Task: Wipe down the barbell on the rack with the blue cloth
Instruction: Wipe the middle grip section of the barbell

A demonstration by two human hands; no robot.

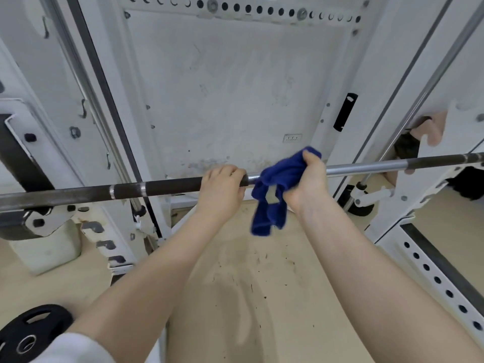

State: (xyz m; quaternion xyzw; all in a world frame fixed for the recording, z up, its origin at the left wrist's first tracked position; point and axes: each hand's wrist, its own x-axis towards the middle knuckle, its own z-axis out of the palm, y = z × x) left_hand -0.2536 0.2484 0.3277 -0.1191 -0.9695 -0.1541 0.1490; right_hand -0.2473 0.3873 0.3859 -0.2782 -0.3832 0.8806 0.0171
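Blue cloth (275, 184) bunched in my right hand (307, 183), draped over the barbell (170, 186). Its long axis runs left to right on the white rack (424, 231), right end tilted slightly up. My left hand (222, 186) grips the dark knurling just beside.

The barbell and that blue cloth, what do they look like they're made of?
The barbell looks like metal: its middle stretch is bright and shiny, likely steel or chrome, while the parts either side are dark and matte, perhaps roughened grip or a coating. The blue cloth looks like soft, fuzzy fabric, maybe microfibre or terry; it bunches and hangs limply from the right hand.
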